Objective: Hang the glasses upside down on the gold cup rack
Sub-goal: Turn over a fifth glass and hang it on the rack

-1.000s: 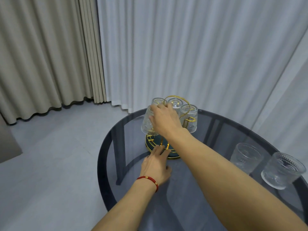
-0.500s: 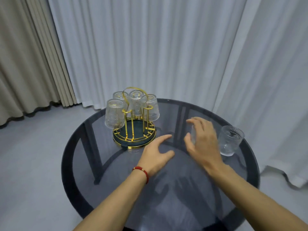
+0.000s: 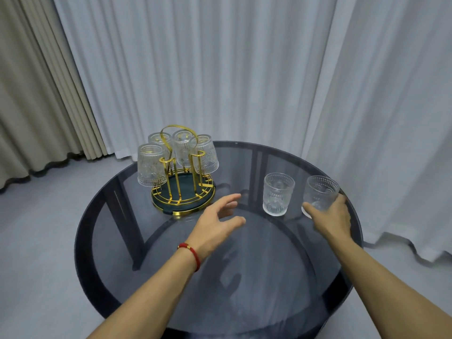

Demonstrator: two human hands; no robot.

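Note:
The gold cup rack (image 3: 182, 189) stands on a dark round base at the table's back left, with several clear patterned glasses (image 3: 151, 166) hanging upside down on its posts. Two more glasses stand upright on the right of the table. My right hand (image 3: 330, 217) is wrapped around the far-right glass (image 3: 319, 193), thumb on its near side and fingers behind it. The other upright glass (image 3: 278, 194) stands free just left of it. My left hand (image 3: 220, 221), with a red bracelet at the wrist, hovers open over the table just in front of the rack's base.
The round smoked-glass table (image 3: 244, 302) has a dark rim and dark legs showing through the top. White curtains (image 3: 244, 69) hang close behind the table; beige curtains (image 3: 31, 94) hang at the left. Grey floor lies to the left.
My right hand has moved right past the near glass and closed around the far-right glass. My left hand has come off the rack's base and stays spread. The view has shifted right.

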